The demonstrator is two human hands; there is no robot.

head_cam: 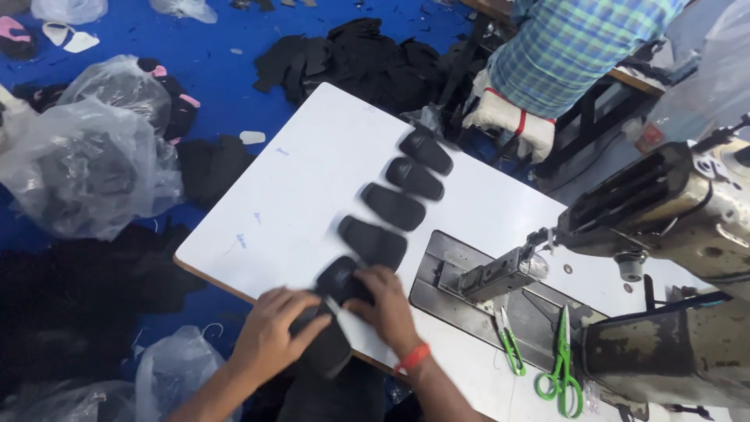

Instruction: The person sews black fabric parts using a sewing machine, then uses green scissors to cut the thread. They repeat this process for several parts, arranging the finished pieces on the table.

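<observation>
Black fabric pieces (pixel 328 332) are lying stacked at the near edge of the white table (pixel 289 195), partly hanging over it. Left hand (pixel 273 328) is pressing flat on the lower piece, fingers closed loosely around its side. Right hand (pixel 387 305) is resting fingers-down on the upper piece, pinning it rather than pinching; a red wristband is showing at the wrist.

Four more black pieces (pixel 394 205) are lying in a diagonal row across the table, each apart from the next, running away toward the far edge. Judging from that, several pieces are already laid out and only the pair under the hands is being handled now.

Sewing machine (pixel 672 211) is standing to the right, its metal plate (pixel 484 297) just beside the right hand. Green scissors (pixel 562 367) and small green snips (pixel 509 344) are lying on that plate. Another person's checked sleeve (pixel 570 47) is showing at the far side. Clear plastic bags (pixel 86 164) of dark pieces are sitting on the blue floor (pixel 226 62), left.
</observation>
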